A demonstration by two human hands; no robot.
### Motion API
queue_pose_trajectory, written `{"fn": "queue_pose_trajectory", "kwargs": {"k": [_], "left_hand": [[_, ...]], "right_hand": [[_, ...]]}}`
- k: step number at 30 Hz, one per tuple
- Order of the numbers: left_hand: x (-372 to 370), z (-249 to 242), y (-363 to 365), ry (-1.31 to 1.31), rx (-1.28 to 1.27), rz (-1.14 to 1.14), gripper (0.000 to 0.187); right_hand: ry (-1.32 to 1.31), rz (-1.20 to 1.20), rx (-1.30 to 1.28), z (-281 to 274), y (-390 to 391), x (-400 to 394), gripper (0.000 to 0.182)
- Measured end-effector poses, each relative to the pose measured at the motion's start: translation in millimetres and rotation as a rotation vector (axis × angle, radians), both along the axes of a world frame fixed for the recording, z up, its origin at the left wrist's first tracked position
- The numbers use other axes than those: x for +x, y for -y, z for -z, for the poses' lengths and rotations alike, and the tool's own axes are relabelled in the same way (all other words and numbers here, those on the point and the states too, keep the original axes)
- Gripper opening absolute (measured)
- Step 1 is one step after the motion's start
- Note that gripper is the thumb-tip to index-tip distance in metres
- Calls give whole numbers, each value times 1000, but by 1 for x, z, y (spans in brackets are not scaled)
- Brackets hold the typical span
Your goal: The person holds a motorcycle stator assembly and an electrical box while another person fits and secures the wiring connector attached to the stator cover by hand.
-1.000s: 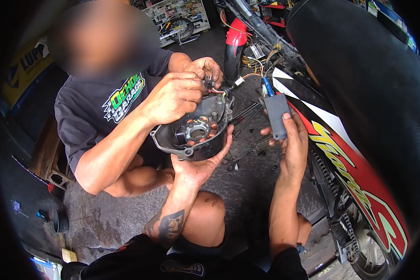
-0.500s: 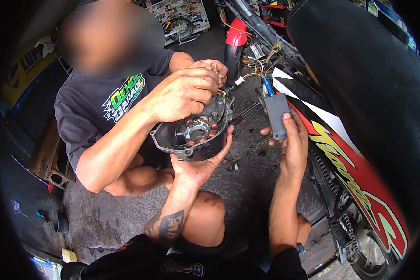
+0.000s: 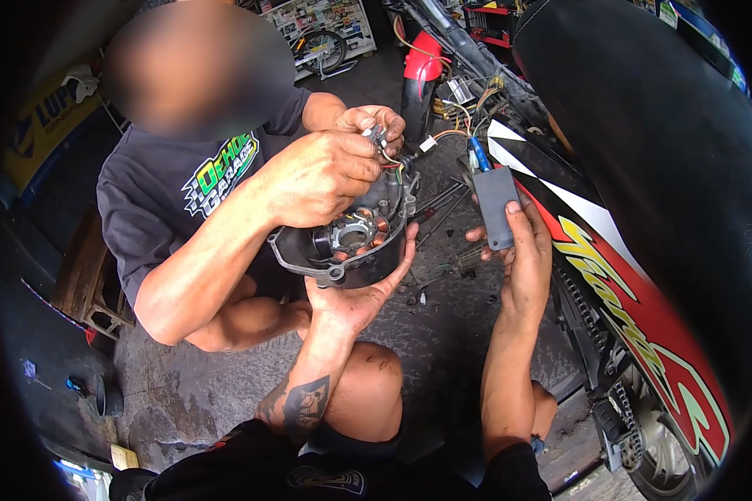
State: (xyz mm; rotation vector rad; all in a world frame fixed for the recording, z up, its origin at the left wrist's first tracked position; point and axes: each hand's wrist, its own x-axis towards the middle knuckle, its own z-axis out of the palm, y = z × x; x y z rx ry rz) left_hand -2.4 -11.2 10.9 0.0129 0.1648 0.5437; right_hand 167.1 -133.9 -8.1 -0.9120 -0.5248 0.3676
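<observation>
While the left hand [image 3: 355, 292] cups the stator cover [image 3: 342, 242] from below, palm up and fingers spread against its near right rim, the right hand [image 3: 522, 250] grips a grey rectangular electrical module [image 3: 496, 207] upright, thumb on its face, just right of the cover. The cover sits at centre, tilted so its copper-wound stator coils [image 3: 355, 234] face the camera. A co-worker in a dark printed T-shirt [image 3: 200, 184] crouches on the far left; both of that person's hands [image 3: 326, 171] close over a small connector [image 3: 374, 134] on the thin wires [image 3: 393, 163] rising from the cover's far edge. A blue-sheathed lead [image 3: 476, 154] runs from the top of the module toward the wiring harness [image 3: 468, 96] of the motorcycle [image 3: 627, 275], which stands along the right side. Loose tools [image 3: 439, 204] lie on the concrete floor [image 3: 443, 334] between cover and motorcycle.

Step in hand, as judged: the cover is being steadied while the co-worker works at its wire connector, the module held ready. The next move likely calls for keeping the cover level and still, with slack kept in the thin wires so that nothing pulls at the connector.
</observation>
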Motion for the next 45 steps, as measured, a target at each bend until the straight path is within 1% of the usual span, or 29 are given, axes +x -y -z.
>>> {"fn": "queue_pose_trajectory", "kwargs": {"k": [10, 15, 17, 21, 23, 29, 32, 34, 38, 40, 45], "left_hand": [[1, -1, 1, -38, 37, -36, 73], [1, -3, 1, -15, 5, -8, 73], [0, -3, 2, -17, -2, -8, 73], [1, -1, 1, -10, -11, -6, 73], [0, -2, 0, -13, -20, -6, 74], [1, -5, 2, -40, 8, -19, 74], [0, -5, 2, -35, -39, -7, 74], [0, -2, 0, -15, 31, 1, 74], [-1, -3, 3, -33, 38, -18, 73], [-1, -2, 3, -22, 85, 2, 72], [-1, -2, 3, -15, 79, 8, 72]], "right_hand": [[-7, 2, -6, -1, 0, -1, 49], [-13, 0, -11, -2, 0, -1, 49], [-10, 19, 16, -3, 0, -3, 43], [-4, 21, 25, -2, 0, -2, 42], [5, -1, 4, -1, 1, -1, 50], [-10, 3, -1, -1, 1, -1, 50], [-26, 16, 20, -3, 1, -2, 48], [-22, 21, 19, -3, 0, -2, 48], [6, 3, -1, -2, 1, -1, 50], [0, -2, 1, 0, 1, 0, 50], [-4, -1, 5, -2, 1, -2, 51]]}}
